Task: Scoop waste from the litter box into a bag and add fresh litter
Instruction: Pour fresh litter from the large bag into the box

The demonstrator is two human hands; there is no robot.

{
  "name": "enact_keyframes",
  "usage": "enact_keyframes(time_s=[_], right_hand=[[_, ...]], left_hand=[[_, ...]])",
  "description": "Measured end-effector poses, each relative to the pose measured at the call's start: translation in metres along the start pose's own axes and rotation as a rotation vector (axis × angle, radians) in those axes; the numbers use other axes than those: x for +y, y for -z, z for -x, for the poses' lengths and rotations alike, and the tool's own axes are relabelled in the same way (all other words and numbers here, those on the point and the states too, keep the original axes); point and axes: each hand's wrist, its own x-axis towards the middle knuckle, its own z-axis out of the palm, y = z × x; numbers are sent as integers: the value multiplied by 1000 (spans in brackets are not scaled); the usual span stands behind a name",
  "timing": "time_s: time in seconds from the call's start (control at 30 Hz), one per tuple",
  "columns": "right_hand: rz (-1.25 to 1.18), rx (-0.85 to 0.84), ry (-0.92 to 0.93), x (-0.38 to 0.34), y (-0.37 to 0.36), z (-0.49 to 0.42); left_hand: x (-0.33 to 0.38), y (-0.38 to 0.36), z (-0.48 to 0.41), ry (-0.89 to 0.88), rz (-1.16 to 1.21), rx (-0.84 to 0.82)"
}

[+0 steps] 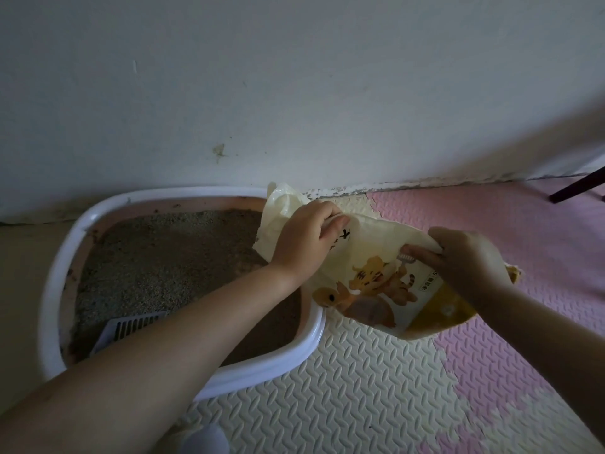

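Observation:
A white-rimmed litter box point(62, 257) stands against the wall, filled with grey-brown litter point(157, 257). A white slotted scoop point(127, 329) lies in its near left corner, partly under my left forearm. I hold a cream and yellow litter bag point(376, 283) printed with cartoon tigers, tilted over the box's right rim. My left hand point(304, 244) grips the bag's upper part near its opening. My right hand point(458, 257) grips the bag's other end, further right. The bag's mouth points toward the litter; I cannot tell if litter is coming out.
Textured foam floor mats lie under and right of the box, cream point(360, 388) near me and pink point(523, 231) to the right. A dark furniture leg point(576, 188) shows at the far right by the wall point(294, 93). A pale rounded object point(206, 440) sits at the bottom edge.

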Motion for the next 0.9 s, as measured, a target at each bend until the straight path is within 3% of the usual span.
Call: enact_keyframes(time_s=[0.23,0.33,0.6,0.9], right_hand=[[23,-1,29,-4,0,-3],[11,-11,19,-8,0,-4],[4,-29,28,-5,-4,-4],[32,-35,62,-7,-8,-5]], left_hand=[[-19,26,-18,-154,-304,-14],[-29,34,-20,-110,-449,35],[-25,10,3,80,-223,23],[-9,-13,20,22,-148,0]])
